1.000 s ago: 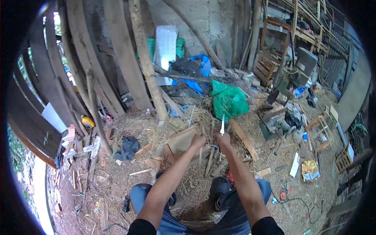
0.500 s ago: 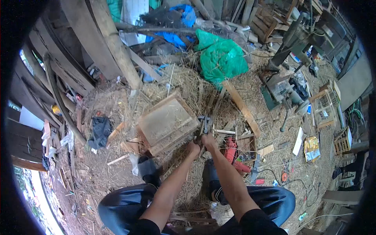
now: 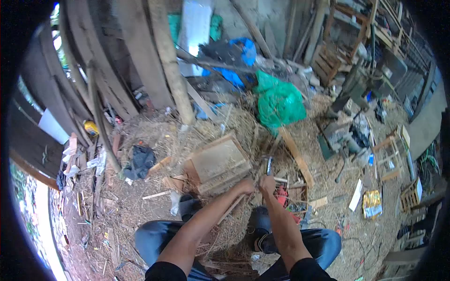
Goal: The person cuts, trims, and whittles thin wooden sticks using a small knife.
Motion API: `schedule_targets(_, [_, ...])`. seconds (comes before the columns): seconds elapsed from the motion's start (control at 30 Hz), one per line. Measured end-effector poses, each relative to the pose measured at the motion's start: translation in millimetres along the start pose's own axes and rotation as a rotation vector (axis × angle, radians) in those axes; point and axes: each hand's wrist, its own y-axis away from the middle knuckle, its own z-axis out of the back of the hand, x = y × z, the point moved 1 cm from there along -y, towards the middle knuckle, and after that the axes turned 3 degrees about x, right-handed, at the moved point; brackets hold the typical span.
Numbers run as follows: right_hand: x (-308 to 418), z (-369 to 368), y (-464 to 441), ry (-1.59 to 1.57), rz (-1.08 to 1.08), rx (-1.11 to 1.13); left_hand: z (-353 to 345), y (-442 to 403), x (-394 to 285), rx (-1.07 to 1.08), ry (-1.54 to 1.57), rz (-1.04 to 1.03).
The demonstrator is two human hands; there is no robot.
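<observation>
My right hand [image 3: 267,184] is closed round the handle of a metal-headed tool [image 3: 268,165], whose shiny top stands up beyond the fist; its exact type is hard to make out. Close beside it on the left, my left hand [image 3: 245,187] is closed, and whatever it grips is too small to name. A shallow wooden box [image 3: 219,159] dusted with straw lies on the ground just left of both hands. Partly behind my right forearm, a red power tool [image 3: 281,195] rests beside a small wooden crate [image 3: 298,193].
A green plastic bag [image 3: 280,104] lies ahead, with a long plank [image 3: 296,157] in front of it. Machinery [image 3: 344,136] stands at the right. A wooden pole [image 3: 171,65] rises at the left, near a black bag [image 3: 140,162]. Straw and scraps cover the ground.
The view has tipped down and back up. Both hands stay close together; the metal tool, seen flat half a second ago, now points upward and away from my right hand.
</observation>
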Motion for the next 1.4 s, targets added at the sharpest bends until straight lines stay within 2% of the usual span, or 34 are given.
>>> schedule_targets(0.1, [28.5, 22.9, -11.3, -0.096, 0.081, 0.008, 65.7, 66.0, -42.3, -0.218, 0.017, -0.019])
schedule_targets(0.2, [79.0, 62.7, -10.3, -0.122, -0.02, 0.129, 120.3, 119.4, -54.1, -0.472, 0.016, 0.047])
schedule_targets(0.3, [107.4, 53.5, 0.3, -0.137, 0.034, 0.241, 163.6, 173.0, -41.4, -0.653, 0.183, -0.039])
schedule_targets(0.37, [105.8, 21.4, 7.3, -0.127, 0.195, 0.277, 180.3, 209.1, -32.8, -0.779, 0.517, -0.195])
schedule_targets(0.4, [119.9, 27.8, 24.2, -0.199, 0.322, 0.147, 185.2, 219.3, -23.7, -0.797, 0.512, -0.2])
schedule_targets(0.43, [125.5, 20.3, 29.3, -0.204, 0.339, 0.144, 185.1, 227.2, -13.0, -0.778, 0.605, -0.278])
schedule_targets(0.5, [131.1, -3.6, 35.9, -0.125, 0.217, 0.229, 185.1, 241.5, -2.5, -0.77, 0.693, -0.353])
schedule_targets(0.53, [130.8, -14.4, 34.6, -0.037, 0.346, 0.258, 180.5, 253.3, -3.5, -0.766, 0.807, -0.354])
schedule_targets(0.57, [128.4, -25.1, 34.0, -0.038, 0.352, 0.266, 178.1, 263.8, -5.0, -0.76, 0.922, -0.355])
schedule_targets(0.6, [141.8, -13.5, 38.1, -0.087, 0.263, 0.302, 176.9, 268.0, -2.4, -0.743, 0.966, -0.296])
schedule_targets(0.63, [152.9, -0.9, 45.5, -0.131, 0.166, 0.336, 174.3, 269.4, 0.3, -0.739, 0.972, -0.291])
schedule_targets(0.77, [163.1, 10.8, 45.2, -0.004, 0.149, 0.405, 178.1, 263.9, -3.4, -0.757, 0.897, -0.315])
schedule_targets(0.83, [150.3, -0.7, 35.4, 0.28, 0.263, 0.381, 180.1, 265.3, -12.4, -0.759, 0.876, -0.361])
schedule_targets(0.87, [151.1, 6.4, 25.4, 0.283, 0.271, 0.366, 182.0, 268.9, -19.1, -0.781, 0.864, -0.369])
schedule_targets(0.9, [168.5, 32.2, 18.0, 0.232, 0.271, 0.182, 186.8, 274.3, -25.2, -0.809, 0.843, -0.376])
schedule_targets(0.93, [188.3, 62.0, 13.7, 0.178, 0.266, 0.002, 188.5, 277.2, -33.4, -0.865, 0.886, -0.467])
schedule_targets(0.97, [207.7, 92.8, 5.5, 0.175, 0.266, -0.007, 192.7, 285.9, -40.5, -0.864, 0.879, -0.476])
schedule_targets(1.03, [242.8, 160.8, -9.6, -0.047, 0.451, 0.176, 197.7, 299.0, -62.4, -0.857, 0.782, -0.422])
schedule_targets(1.07, [251.3, 185.7, -4.9, -0.045, 0.45, 0.16, 199.4, 297.2, -65.7, -0.89, 0.805, -0.468])
schedule_targets(1.13, [270.0, 220.1, 11.4, -0.466, 0.307, 0.656, 199.1, 294.8, -73.0, -0.941, 0.823, -0.536])
schedule_targets(1.2, [282.6, 243.6, 40.6, -0.582, 0.367, 0.663, 203.0, 295.3, -79.7, -1.0, 0.842, -0.608])
schedule_targets(1.27, [287.6, 246.0, 57.3, -0.7, 0.428, 0.683, 208.0, 302.4, -83.2, -1.105, 0.626, -0.589])
schedule_targets(1.3, [287.2, 240.7, 61.7, -0.766, 0.393, 0.687, 206.1, 309.5, -91.0, -1.112, 0.618, -0.589])
schedule_targets(1.37, [289.5, 231.8, 62.9, -0.84, 0.366, 0.693, 200.5, 327.1, -110.7, -1.123, 0.875, -0.516])
schedule_targets(1.4, [291.2, 229.2, 59.5, -0.976, 0.3, 0.67, 193.9, 330.9, -115.0, -1.129, 0.863, -0.52])
